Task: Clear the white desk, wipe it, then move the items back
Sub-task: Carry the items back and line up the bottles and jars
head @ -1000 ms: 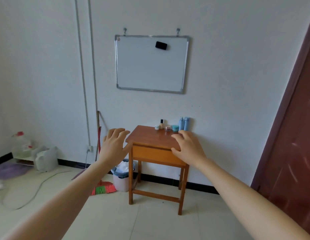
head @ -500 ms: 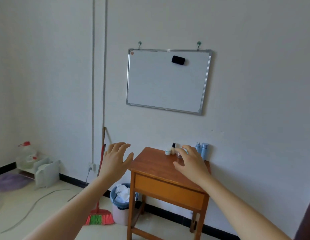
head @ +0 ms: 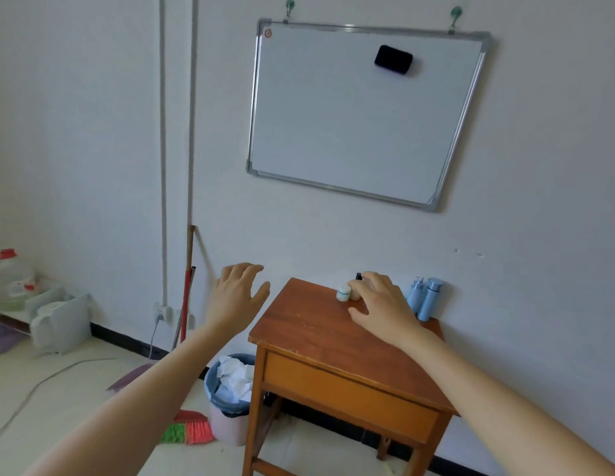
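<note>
While both arms reach forward, the left hand point(head: 235, 297) hangs in the air just off the left edge of the wooden table point(head: 309, 334), fingers straight and spread, holding nothing. The right hand point(head: 385, 304) is over the table's back edge, fingers loosely bent and thumb splayed apart, gripping nothing that shows. Its fingertips are at the small items there, but contact cannot be judged.

Along that back edge stand one small white jar point(head: 343, 292) with a teal band, one dark-capped bottle point(head: 358, 276) mostly hidden behind the right fingers, and two blue bottles point(head: 431, 298) side by side at the back right corner. Anything else under the hand is hidden.

On the wall hangs one whiteboard point(head: 350, 115) from two hooks, with one black eraser point(head: 393, 60) stuck on it. One waste bin point(head: 227, 427) full of crumpled paper sits by the table's front left leg, and one broom point(head: 187, 431) leans on the wall beside it.

Compared with half a second ago, the table and whiteboard fill more of the view, the right hand has gone further towards the back edge, and the left hand keeps its spread pose.
</note>
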A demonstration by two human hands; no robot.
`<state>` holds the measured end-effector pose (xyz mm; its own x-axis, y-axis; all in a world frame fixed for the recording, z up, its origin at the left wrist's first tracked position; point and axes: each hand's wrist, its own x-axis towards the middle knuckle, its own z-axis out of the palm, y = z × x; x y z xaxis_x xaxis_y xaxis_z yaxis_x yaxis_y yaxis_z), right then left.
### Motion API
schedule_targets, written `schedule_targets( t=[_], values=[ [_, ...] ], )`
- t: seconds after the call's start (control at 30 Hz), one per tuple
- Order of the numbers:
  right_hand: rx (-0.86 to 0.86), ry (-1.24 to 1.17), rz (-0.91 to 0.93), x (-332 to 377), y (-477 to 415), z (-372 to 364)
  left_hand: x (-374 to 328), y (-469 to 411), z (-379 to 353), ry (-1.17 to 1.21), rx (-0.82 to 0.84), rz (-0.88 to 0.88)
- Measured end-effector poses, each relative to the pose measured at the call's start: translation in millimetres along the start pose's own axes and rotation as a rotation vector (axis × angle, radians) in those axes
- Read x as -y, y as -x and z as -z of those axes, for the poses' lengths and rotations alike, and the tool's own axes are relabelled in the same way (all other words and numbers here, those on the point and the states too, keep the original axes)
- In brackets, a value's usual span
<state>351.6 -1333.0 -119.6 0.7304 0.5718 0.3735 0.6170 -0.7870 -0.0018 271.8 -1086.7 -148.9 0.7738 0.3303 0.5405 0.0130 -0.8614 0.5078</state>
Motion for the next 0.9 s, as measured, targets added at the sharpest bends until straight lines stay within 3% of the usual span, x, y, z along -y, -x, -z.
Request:
schedule_targets(
  t=[0.2, 0.37, 0.53, 0.73, 0.9],
  values=[
    [-0.039, -0.03, -0.119, -19, -77, -31, 35, -92, -56, 0.067, 0.05, -0.035],
    [0.136, -0.021, -0.205, -48, -77, -93, 51, -113, -133, 0.133, 0.214, -0.013],
    [0.158, -0.066, -0.359, -109, -91, -125, 41, -143, -205, 0.161, 0.308, -0.043],
    [0.119, -0.172, -0.412, -193, -143, -171, 24, -199, -291, 0.102, 0.362, -0.049],
    [0.177, -0.386, -0.437, -242, -173, -220, 21, -229, -362, 0.053, 0.46, 0.086]
  ],
)
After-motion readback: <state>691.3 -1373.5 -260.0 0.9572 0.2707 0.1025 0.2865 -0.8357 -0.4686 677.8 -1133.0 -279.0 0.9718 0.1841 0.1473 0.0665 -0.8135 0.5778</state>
